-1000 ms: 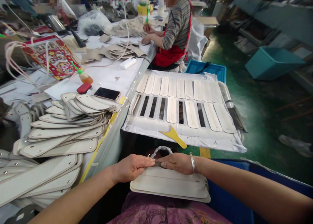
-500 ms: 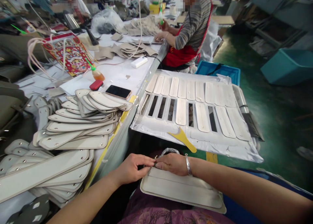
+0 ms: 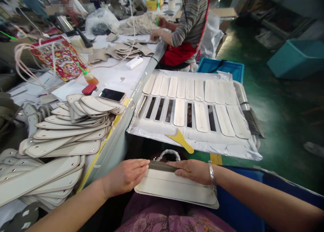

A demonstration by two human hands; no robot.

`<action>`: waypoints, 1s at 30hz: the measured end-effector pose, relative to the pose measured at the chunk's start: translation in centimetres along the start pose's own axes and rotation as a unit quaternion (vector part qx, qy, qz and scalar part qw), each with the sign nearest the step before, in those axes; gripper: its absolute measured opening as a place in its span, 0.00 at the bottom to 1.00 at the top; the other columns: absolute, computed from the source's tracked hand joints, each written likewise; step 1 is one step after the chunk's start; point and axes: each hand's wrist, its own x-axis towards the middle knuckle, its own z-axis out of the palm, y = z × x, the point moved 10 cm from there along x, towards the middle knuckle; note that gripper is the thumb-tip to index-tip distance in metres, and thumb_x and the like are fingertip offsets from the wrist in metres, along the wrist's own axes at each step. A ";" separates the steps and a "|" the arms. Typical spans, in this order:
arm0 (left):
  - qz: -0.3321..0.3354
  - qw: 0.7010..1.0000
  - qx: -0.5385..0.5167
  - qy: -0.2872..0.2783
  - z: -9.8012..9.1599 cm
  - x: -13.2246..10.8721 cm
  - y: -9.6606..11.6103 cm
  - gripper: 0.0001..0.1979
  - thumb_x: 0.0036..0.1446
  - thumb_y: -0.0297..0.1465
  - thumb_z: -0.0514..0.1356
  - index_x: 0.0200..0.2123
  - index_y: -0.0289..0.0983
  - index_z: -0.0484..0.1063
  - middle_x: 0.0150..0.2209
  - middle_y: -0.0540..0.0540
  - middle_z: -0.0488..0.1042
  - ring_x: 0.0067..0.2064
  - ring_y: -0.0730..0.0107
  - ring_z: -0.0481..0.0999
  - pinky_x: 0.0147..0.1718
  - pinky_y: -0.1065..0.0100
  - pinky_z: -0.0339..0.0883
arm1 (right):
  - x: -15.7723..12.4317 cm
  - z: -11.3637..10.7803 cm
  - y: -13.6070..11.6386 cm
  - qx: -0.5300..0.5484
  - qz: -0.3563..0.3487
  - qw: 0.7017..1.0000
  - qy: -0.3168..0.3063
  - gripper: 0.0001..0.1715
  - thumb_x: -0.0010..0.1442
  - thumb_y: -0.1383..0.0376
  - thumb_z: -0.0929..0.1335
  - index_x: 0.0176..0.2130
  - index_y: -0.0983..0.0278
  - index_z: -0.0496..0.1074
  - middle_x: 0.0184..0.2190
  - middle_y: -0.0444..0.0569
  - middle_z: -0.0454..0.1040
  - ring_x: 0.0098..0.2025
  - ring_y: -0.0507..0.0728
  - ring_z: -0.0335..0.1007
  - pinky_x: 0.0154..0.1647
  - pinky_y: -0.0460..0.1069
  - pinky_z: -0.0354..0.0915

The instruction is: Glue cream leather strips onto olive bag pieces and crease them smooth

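Observation:
A stack of cream leather panels (image 3: 174, 190) rests on my lap, with a grey-brown strip (image 3: 162, 166) along its far edge. My left hand (image 3: 125, 176) lies flat on the stack's left end, fingers stretched toward the strip. From the other side, my right hand (image 3: 193, 170), a bangle on its wrist, presses flat on the right part of that strip. Neither hand grips anything. A wrapped wire loop (image 3: 168, 153) shows just beyond the strip.
A tray wrapped in white plastic (image 3: 157, 129) carries rows of cream strips and a yellow spatula (image 3: 180, 140). Piles of riveted cream panels (image 3: 63, 137), a phone (image 3: 111, 95) and a glue bottle (image 3: 88, 77) sit on the table at left. A person in a red apron (image 3: 186, 29) works further along. Blue bins (image 3: 220, 68) stand on the green floor.
My fingertips were pinched together at the middle of the stack's far edge; now both hands have slid apart and lie flat, uncovering the grey-brown strip.

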 end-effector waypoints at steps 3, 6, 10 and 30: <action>0.006 0.998 0.065 -0.016 0.2 0.6 1.0 0.12 0.60 0.27 0.51 0.43 0.32 0.71 0.46 0.40 0.74 0.48 0.63 0.72 0.50 0.59 0.66 | -1.7 -0.4 1.1 0.007 0.001 1.000 0.013 0.27 0.63 0.57 0.57 0.60 0.57 0.56 0.58 0.45 0.60 0.58 0.56 0.57 0.59 0.50 0.53; -0.014 0.993 0.115 -0.032 0.6 1.5 2.1 0.12 0.58 0.31 0.54 0.41 0.31 0.73 0.45 0.39 0.74 0.49 0.55 0.70 0.50 0.50 0.64 | -2.5 -1.1 1.0 -0.018 -0.024 0.999 0.032 0.24 0.63 0.59 0.58 0.58 0.57 0.60 0.56 0.44 0.63 0.57 0.54 0.59 0.58 0.49 0.56; -0.035 0.995 0.085 -0.038 1.7 3.3 4.8 0.15 0.56 0.35 0.57 0.43 0.32 0.71 0.47 0.39 0.72 0.49 0.54 0.69 0.48 0.52 0.65 | -7.9 -4.4 1.2 -0.080 0.008 0.967 0.241 0.23 0.63 0.61 0.57 0.56 0.61 0.62 0.54 0.49 0.65 0.56 0.55 0.60 0.58 0.52 0.57; -0.020 0.998 0.021 0.050 6.8 5.6 12.2 0.06 0.57 0.26 0.55 0.34 0.37 0.71 0.43 0.49 0.73 0.48 0.61 0.65 0.49 0.57 0.62 | -16.8 5.3 -2.8 -0.248 -0.050 0.776 0.578 0.07 0.57 0.70 0.65 0.32 0.60 0.72 0.47 0.47 0.71 0.55 0.58 0.59 0.59 0.61 0.52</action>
